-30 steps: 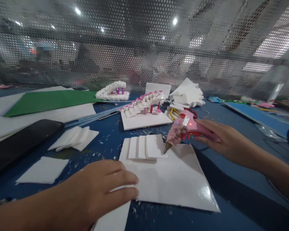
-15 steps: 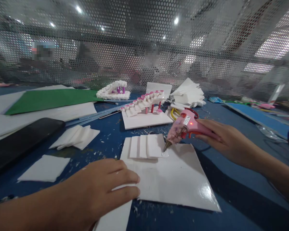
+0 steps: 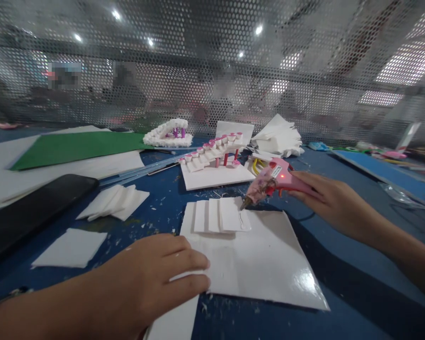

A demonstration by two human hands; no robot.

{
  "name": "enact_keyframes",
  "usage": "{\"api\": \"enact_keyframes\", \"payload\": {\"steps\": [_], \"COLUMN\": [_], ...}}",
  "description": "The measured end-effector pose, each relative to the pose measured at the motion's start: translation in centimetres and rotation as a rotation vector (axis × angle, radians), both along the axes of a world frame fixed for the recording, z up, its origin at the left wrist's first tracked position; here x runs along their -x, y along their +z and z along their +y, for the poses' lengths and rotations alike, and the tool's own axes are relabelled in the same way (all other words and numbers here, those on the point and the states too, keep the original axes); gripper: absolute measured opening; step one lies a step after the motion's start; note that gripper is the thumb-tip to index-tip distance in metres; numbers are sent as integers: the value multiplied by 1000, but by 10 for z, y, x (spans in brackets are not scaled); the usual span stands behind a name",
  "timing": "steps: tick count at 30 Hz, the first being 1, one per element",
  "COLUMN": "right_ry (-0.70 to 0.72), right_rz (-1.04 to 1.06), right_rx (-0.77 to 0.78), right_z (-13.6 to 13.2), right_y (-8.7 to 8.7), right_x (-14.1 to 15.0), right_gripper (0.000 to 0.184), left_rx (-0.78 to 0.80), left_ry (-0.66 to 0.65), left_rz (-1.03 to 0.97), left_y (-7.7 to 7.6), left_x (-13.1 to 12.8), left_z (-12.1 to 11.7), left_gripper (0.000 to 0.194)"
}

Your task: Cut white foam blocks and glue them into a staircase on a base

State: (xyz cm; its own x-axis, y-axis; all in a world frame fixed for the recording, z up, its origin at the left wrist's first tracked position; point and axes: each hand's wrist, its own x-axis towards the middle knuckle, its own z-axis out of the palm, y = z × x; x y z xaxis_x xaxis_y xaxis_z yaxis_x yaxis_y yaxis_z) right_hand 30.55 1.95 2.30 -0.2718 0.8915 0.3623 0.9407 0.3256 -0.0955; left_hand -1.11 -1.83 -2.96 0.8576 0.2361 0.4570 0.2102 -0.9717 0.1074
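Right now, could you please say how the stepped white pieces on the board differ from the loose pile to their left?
The stepped pieces lie on the white board; the loose pile, on the blue table.
The stepped pieces overlap in a tidy row; the loose pile is fanned unevenly.
The stepped pieces bear a glue line; the loose pile shows none.
Both are white.

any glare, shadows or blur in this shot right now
Head view: bright glare on the near right part of the white board; head view: dark shadow across the blue table beside the board, below the right hand; head view: shapes behind the perforated screen look hazy.
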Motion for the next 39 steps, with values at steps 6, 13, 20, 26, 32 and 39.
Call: {"api": "enact_keyframes", "payload": {"steps": [6, 13, 20, 26, 32, 39], "right_ry": [-48, -68, -65, -14, 37, 43], "right_rz": [-8, -36, -93, -90, -51, -54], "right_rx": [-46, -59, -77, -19, -16, -15], "right_z": [2, 5, 3, 4, 3, 0], "right_y": [-1, -3, 2, 3, 3, 2], "right_x": [2, 1, 5, 2, -2, 0], "right_gripper": [43, 42, 38, 26, 24, 21], "left_rx": [4, 9, 9, 12, 21, -14], "left_ry": [-6, 1, -2, 4, -1, 1], "left_rz": [-2, -4, 6, 9, 1, 2], "left_y": [0, -2, -3, -2, 0, -1], "left_x": [1, 1, 2, 2, 1, 1], "left_z": [0, -1, 1, 0, 0, 0], "left_gripper": [43, 43, 45, 44, 44, 45]}}
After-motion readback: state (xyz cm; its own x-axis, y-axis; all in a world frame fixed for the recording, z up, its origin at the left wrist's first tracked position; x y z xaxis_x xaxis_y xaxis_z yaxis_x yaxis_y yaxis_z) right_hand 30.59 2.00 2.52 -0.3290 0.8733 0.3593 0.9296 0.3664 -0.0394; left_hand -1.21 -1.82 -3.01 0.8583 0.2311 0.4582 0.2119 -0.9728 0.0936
